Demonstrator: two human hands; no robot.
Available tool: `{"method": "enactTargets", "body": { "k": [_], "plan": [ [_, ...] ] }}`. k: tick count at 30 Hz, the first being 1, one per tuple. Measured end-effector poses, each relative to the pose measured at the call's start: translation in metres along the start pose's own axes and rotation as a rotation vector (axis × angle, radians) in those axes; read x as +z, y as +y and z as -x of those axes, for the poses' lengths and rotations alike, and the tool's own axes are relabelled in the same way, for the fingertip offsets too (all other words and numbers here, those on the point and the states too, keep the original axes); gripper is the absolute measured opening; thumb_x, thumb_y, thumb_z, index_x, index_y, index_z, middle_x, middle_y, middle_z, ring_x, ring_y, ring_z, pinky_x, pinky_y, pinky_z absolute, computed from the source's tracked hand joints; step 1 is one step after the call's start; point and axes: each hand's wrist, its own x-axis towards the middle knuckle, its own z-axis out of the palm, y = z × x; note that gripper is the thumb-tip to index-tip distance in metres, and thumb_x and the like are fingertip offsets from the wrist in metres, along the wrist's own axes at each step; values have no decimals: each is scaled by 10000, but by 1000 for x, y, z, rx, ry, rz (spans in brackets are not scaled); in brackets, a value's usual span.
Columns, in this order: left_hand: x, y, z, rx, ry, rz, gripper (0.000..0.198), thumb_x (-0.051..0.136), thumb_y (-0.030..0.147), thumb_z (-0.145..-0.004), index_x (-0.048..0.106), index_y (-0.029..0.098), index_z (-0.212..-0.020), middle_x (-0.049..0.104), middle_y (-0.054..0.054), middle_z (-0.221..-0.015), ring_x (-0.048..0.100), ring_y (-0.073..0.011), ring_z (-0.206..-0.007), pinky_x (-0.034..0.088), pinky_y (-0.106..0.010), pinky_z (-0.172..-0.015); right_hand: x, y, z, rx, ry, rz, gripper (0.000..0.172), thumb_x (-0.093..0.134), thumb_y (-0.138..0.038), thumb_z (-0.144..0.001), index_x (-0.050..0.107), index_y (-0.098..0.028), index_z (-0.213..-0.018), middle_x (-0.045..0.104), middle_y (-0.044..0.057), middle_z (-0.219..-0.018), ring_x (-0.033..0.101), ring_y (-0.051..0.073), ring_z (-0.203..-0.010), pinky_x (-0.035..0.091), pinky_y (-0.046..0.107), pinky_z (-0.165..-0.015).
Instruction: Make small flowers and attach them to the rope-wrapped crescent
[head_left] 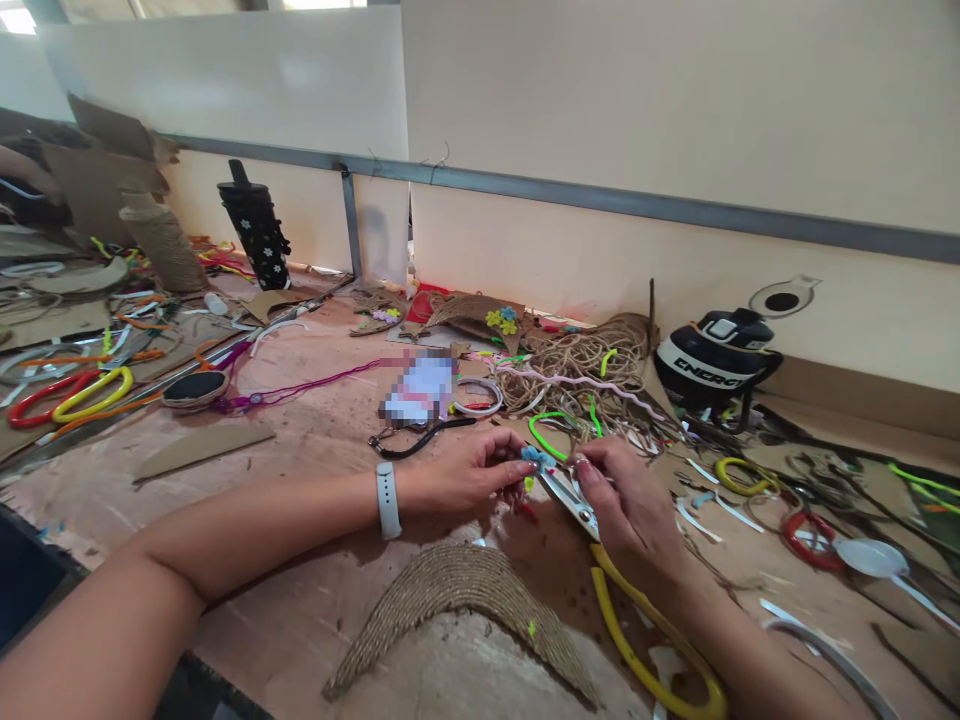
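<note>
My left hand [461, 472], with a white band on its wrist, pinches a small blue flower piece [533, 457] between its fingertips. My right hand [631, 505] is closed over scissors [570, 495] with yellow handles, their blades pointing at the blue piece. Both hands hover just above the brown table [315, 440]. In front of them lies a curved piece of cardboard wrapped in jute cord [457, 590].
A tangle of jute twine [581, 365] and green and pink cords lies behind the hands. A black and white bottle [716, 365] lies at right, a black flowered bottle [256, 230] stands at back left beside a twine cone [161, 240]. Loose hoops, strips and cardboard cover both sides.
</note>
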Motion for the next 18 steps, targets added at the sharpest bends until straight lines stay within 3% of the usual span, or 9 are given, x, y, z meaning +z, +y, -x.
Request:
{"method": "enactTargets", "body": {
  "k": [3,9,13,16,18],
  "plan": [
    [0,4,2,40,-37,-163,169,541,314,-904,563,147,-919,589,-1,-763,541,-106,-674,435,-242,-675,1,-1,-2,16,-185,-48,185,377,-280,-958,520,-210,-864,574,35,-745,564,187,-680,442,302,-613],
    [-2,16,5,125,-89,-485,104,532,233,-906,605,159,-908,638,-24,-856,577,-133,-810,423,-226,-751,5,0,-1,-97,-344,-24,239,325,-269,-959,497,-210,-804,557,37,-695,533,184,-614,431,297,-570],
    [-3,18,3,115,-139,-483,133,491,218,-924,608,154,-919,632,-19,-812,573,-127,-762,423,-221,-731,8,4,1,-97,-346,-7,199,332,-241,-951,490,-210,-835,565,38,-705,548,179,-619,448,291,-585],
    [-1,18,3,71,-85,-438,98,523,182,-894,612,157,-861,625,-32,-833,562,-137,-777,421,-226,-724,11,5,1,-108,-310,17,200,338,-245,-955,506,-208,-854,589,52,-719,579,193,-650,456,302,-610],
    [2,19,4,-21,-25,-252,82,544,164,-874,607,163,-821,615,-22,-784,556,-130,-724,422,-224,-684,12,3,1,-100,-276,29,223,334,-270,-962,508,-212,-836,594,56,-703,590,201,-646,453,308,-607]
  ]
}}
